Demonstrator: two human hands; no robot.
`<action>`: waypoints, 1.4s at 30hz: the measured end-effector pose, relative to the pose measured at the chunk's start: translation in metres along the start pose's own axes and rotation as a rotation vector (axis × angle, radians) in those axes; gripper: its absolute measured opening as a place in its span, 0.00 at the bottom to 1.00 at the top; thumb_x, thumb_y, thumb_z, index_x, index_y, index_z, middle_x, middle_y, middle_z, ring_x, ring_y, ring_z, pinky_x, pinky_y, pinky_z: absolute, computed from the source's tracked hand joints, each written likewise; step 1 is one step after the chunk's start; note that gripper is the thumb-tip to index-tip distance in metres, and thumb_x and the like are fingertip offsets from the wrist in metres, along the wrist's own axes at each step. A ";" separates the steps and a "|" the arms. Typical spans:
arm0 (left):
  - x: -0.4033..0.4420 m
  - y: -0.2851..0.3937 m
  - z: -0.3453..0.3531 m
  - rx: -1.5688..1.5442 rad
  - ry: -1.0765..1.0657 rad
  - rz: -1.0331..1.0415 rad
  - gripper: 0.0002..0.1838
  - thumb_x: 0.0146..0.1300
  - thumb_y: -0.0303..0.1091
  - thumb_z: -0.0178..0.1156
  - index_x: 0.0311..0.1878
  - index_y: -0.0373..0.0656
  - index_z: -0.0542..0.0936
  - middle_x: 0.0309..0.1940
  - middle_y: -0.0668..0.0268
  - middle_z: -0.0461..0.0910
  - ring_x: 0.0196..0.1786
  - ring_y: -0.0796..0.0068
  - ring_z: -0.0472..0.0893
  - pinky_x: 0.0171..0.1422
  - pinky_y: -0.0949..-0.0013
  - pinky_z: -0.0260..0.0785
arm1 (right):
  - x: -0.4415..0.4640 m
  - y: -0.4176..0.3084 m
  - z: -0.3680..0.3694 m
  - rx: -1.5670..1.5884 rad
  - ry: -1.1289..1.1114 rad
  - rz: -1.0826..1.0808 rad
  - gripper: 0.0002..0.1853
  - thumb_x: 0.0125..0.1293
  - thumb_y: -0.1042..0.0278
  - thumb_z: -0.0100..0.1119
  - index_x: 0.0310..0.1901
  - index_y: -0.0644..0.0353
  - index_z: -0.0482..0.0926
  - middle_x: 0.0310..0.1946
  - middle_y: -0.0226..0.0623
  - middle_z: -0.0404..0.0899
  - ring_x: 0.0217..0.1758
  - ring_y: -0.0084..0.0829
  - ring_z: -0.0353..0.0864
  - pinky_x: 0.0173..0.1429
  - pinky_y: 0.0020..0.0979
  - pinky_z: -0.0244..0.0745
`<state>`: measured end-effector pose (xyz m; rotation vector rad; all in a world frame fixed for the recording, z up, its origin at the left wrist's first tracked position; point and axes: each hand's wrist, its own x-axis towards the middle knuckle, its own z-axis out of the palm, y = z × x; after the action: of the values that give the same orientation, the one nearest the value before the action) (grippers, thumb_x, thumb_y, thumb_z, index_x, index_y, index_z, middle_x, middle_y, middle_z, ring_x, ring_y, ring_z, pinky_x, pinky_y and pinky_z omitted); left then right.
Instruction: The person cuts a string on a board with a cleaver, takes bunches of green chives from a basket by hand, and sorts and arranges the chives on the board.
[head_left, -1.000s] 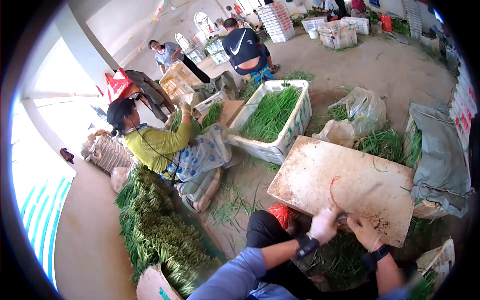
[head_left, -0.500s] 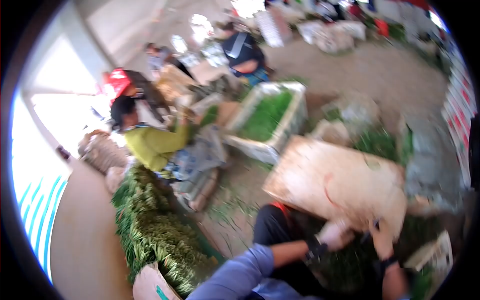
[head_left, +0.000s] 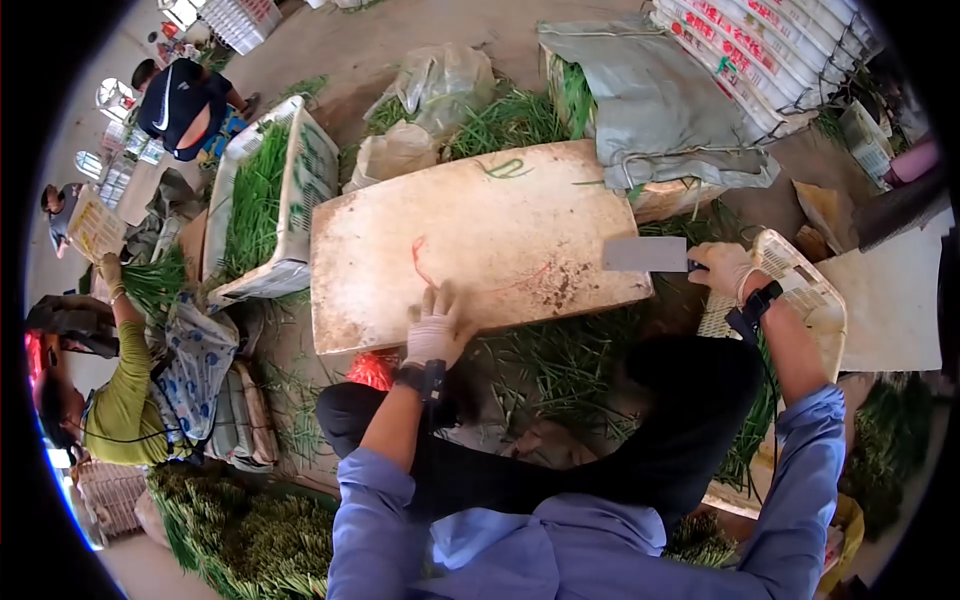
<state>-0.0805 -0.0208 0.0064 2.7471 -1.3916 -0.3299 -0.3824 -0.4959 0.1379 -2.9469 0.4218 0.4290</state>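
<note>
**Knife in right hand, over right end of board**

Knife point(head_left: 645, 254): broad rectangular blade, dull grey, straight edges, squared-off end. Dark handle, mostly hidden in the grip. Blade points left, its flat face toward the camera, overlapping the board's right edge in view; can't tell if it touches.

Right hand point(head_left: 720, 269): gloved, fingers curled closed round the handle. Left hand point(head_left: 437, 325): gloved, on the board's near edge, fingers extended and slightly spread, tips a bit blurred, just below the red string.

Board point(head_left: 480, 240): pale, thick, roughly rectangular, brown stains at the edges, dark specks clustered near the blade. Red string point(head_left: 418, 262) curls on it; thin green stalks point(head_left: 505, 169) lie by the far edge. White crate point(head_left: 297, 200) of green stalks stands left of the board.
</note>
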 end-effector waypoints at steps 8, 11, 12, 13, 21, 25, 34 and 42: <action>0.002 -0.001 -0.005 0.062 -0.016 -0.027 0.43 0.74 0.63 0.60 0.87 0.62 0.62 0.89 0.55 0.53 0.89 0.41 0.54 0.84 0.26 0.49 | 0.036 -0.014 -0.004 -0.127 0.027 -0.181 0.17 0.72 0.48 0.67 0.45 0.54 0.91 0.38 0.38 0.87 0.45 0.48 0.88 0.52 0.48 0.81; 0.001 -0.001 -0.005 0.069 -0.018 -0.037 0.43 0.74 0.63 0.61 0.87 0.61 0.63 0.89 0.55 0.54 0.88 0.41 0.55 0.85 0.27 0.49 | 0.043 -0.021 -0.001 -0.056 0.048 -0.216 0.17 0.71 0.49 0.66 0.43 0.55 0.90 0.38 0.39 0.88 0.44 0.49 0.88 0.51 0.48 0.81; 0.002 0.000 -0.008 0.057 -0.019 -0.042 0.43 0.74 0.63 0.61 0.87 0.60 0.64 0.89 0.54 0.54 0.88 0.41 0.56 0.85 0.27 0.49 | 0.045 -0.022 0.000 -0.042 0.041 -0.208 0.17 0.71 0.49 0.66 0.42 0.55 0.90 0.39 0.39 0.88 0.44 0.49 0.88 0.51 0.47 0.82; 0.004 0.000 -0.011 0.045 -0.016 -0.047 0.43 0.73 0.63 0.61 0.87 0.60 0.64 0.89 0.54 0.54 0.88 0.41 0.56 0.85 0.27 0.49 | 0.049 -0.021 -0.002 -0.085 0.025 -0.216 0.18 0.71 0.47 0.65 0.42 0.55 0.91 0.40 0.39 0.89 0.45 0.48 0.89 0.51 0.47 0.82; 0.001 -0.004 -0.010 0.022 0.015 -0.102 0.43 0.72 0.63 0.63 0.86 0.59 0.65 0.88 0.51 0.56 0.87 0.41 0.57 0.85 0.27 0.50 | 0.074 -0.014 -0.016 -0.087 0.013 -0.201 0.17 0.68 0.48 0.65 0.41 0.54 0.91 0.39 0.39 0.90 0.44 0.48 0.89 0.51 0.49 0.82; 0.001 -0.005 -0.011 0.034 0.019 -0.102 0.43 0.72 0.62 0.63 0.86 0.59 0.65 0.87 0.51 0.57 0.87 0.40 0.58 0.85 0.28 0.50 | 0.092 -0.053 -0.004 -0.106 0.035 -0.398 0.19 0.67 0.49 0.65 0.32 0.59 0.87 0.31 0.44 0.88 0.42 0.50 0.89 0.50 0.49 0.82; -0.001 -0.008 -0.009 -0.001 0.048 -0.118 0.43 0.72 0.61 0.64 0.85 0.57 0.66 0.86 0.49 0.59 0.86 0.39 0.60 0.84 0.27 0.52 | 0.102 -0.030 -0.032 -0.141 -0.030 -0.244 0.18 0.67 0.49 0.66 0.39 0.56 0.91 0.35 0.46 0.90 0.43 0.51 0.89 0.50 0.50 0.82; 0.002 -0.005 -0.019 -0.006 0.007 -0.144 0.44 0.68 0.57 0.68 0.85 0.55 0.67 0.86 0.51 0.60 0.84 0.39 0.62 0.83 0.28 0.55 | 0.109 -0.049 -0.026 -0.123 -0.069 -0.287 0.18 0.67 0.49 0.66 0.39 0.58 0.90 0.35 0.47 0.90 0.42 0.53 0.89 0.50 0.52 0.81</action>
<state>-0.0712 -0.0206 0.0235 2.8468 -1.1919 -0.3294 -0.2606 -0.4811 0.1344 -3.0319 -0.0382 0.5331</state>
